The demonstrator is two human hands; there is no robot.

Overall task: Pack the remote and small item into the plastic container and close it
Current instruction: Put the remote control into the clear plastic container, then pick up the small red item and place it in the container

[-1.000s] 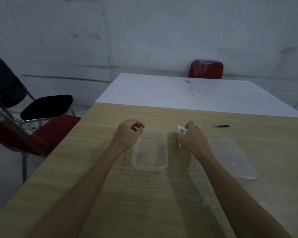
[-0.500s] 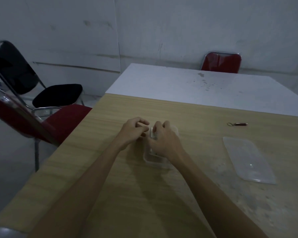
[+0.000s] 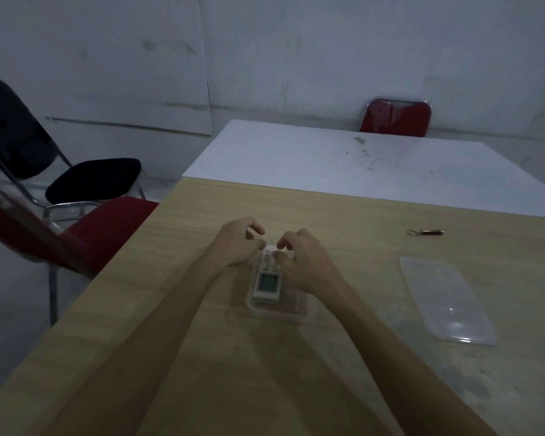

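Note:
A white remote (image 3: pixel 267 282) with a grey screen lies lengthwise inside the clear plastic container (image 3: pixel 298 314) on the wooden table. My right hand (image 3: pixel 302 260) hovers over the remote's far end, its fingertips curled onto it. Just left of the container's far corner is my left hand (image 3: pixel 238 243), fingers bent and apart, holding nothing. The clear lid (image 3: pixel 447 302) lies flat on the table to the right. A small dark item with a ring (image 3: pixel 427 232) rests further back on the right.
The wooden table (image 3: pixel 202 357) butts against a white table (image 3: pixel 343 165) behind it. A red chair (image 3: pixel 85 228) and a black chair (image 3: pixel 76 177) stand at the left edge. Another red chair (image 3: pixel 396 118) sits beyond the white table.
My right hand carried the remote left from between container and lid and laid it into the container. The hand has since lifted enough to uncover the screen. My left hand stayed beside the container.

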